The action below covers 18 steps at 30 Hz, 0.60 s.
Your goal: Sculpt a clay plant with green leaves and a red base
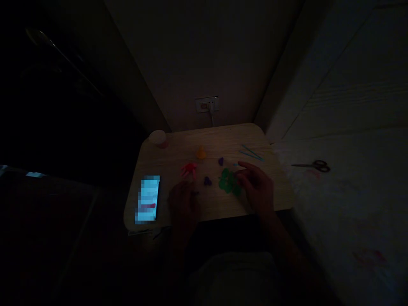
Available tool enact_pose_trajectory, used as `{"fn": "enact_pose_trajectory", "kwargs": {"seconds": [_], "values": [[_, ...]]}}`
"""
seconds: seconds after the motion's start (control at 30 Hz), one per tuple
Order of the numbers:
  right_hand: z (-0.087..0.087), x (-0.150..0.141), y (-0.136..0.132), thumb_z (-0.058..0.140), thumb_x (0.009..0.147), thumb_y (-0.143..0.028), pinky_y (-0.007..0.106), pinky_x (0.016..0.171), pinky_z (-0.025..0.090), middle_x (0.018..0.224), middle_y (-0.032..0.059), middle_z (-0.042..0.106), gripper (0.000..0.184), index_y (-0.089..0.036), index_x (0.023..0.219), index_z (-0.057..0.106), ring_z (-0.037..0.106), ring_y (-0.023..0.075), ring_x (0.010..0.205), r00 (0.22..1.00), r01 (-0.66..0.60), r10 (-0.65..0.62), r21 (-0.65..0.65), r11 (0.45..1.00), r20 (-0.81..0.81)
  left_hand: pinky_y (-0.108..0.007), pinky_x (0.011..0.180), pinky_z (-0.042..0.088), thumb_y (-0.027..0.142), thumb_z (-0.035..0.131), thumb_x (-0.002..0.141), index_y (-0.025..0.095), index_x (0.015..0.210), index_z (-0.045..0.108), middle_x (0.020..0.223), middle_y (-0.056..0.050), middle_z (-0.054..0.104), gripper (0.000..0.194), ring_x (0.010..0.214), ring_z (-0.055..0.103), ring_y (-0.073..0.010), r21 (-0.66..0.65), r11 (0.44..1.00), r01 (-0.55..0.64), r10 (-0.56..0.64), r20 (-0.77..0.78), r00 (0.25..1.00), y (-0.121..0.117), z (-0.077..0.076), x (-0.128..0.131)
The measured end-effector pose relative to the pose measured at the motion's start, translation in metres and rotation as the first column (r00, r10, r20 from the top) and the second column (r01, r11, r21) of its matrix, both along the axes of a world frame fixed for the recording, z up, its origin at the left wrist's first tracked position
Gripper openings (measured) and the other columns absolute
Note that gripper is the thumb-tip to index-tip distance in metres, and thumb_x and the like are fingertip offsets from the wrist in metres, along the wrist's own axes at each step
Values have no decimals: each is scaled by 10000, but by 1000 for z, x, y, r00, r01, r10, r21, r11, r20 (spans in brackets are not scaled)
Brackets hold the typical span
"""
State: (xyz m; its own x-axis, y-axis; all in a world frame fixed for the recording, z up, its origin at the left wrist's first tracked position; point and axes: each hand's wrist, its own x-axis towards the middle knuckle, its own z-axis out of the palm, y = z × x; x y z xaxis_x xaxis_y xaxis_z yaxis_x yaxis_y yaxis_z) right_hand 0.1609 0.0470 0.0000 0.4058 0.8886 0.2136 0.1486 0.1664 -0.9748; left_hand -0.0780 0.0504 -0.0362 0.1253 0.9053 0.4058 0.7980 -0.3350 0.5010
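Observation:
In the dim head view, my right hand point(259, 189) is over the right part of a small table, its curled fingers at the edge of a green lobed piece point(227, 182). Its index finger reaches out beside a small light-blue bit point(235, 164). My left hand point(183, 204) is low on the table with bent fingers, and a small dark purple piece point(195, 193) shows at its fingertips. Between the hands lies a purple lobed cluster point(208, 181). Farther back are another purple piece point(221, 161), a red piece with pink legs point(190, 167) and an orange peaked piece point(201, 153).
A lit phone point(148, 199) lies at the left of the wooden table point(178, 142), with a pale cup point(158, 138) behind it. Two thin blue sticks point(251, 153) rest at the back right. Scissors point(314, 165) lie on the pale surface beyond. A wall socket point(207, 104) holds a plug.

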Motion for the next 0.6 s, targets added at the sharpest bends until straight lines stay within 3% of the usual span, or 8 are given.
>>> {"fn": "enact_pose_trajectory", "kwargs": {"seconds": [0.07,0.13,0.23,0.33,0.5,0.57,0.6], "values": [[-1,-14,-7,806,847,-309,333,677,621,838,40,824,111,-252,941,819,761,211,716,996,-85,84,-21,996,-42,-545,1058,497,127,596,866,196,1265,685,1303,-154,650,415,1224,606,-346,68,998,-12,8,70,998,-8,10,5],[0,-30,-13,825,833,-279,333,737,614,845,45,833,26,-254,835,833,770,212,766,978,-206,204,-44,978,-41,-470,1004,542,178,585,946,200,1173,688,1225,-127,667,251,1152,642,-292,96,995,-4,-17,221,975,-16,22,13],[3,-53,-20,856,786,-288,307,699,580,816,35,821,61,-244,767,819,744,199,754,920,-350,328,-76,934,-214,-345,899,588,173,544,1017,222,1140,711,1103,-74,718,213,1035,696,-212,129,983,129,-165,330,929,-26,39,27],[3,-66,-22,869,753,-347,275,616,523,699,-4,753,145,-232,744,780,645,150,617,815,-440,320,-158,884,-483,-304,888,609,147,544,1025,252,1184,753,1122,-58,764,283,1030,735,-188,198,955,219,-275,325,905,-29,46,33],[3,-72,-22,936,664,-461,264,584,469,710,-22,693,366,-240,734,652,551,126,579,632,-512,264,-138,848,-728,-316,897,643,175,681,974,276,1213,791,1154,-56,822,282,1046,780,-207,169,958,233,-283,400,872,-27,45,24],[4,-75,-24,932,663,-539,272,574,459,676,-28,639,462,-245,723,580,529,136,575,639,-522,288,-126,844,-714,-316,839,658,190,731,936,270,1080,834,1063,-48,843,194,967,801,-214,129,971,203,-241,494,835,-27,47,22],[4,-75,-24,897,701,-592,277,573,455,659,-32,603,483,-248,731,560,515,141,575,678,-504,300,-128,854,-671,-318,812,662,199,760,910,264,989,846,1002,-44,849,134,920,806,-216,94,979,179,-202,548,812,-28,48,23]]}}
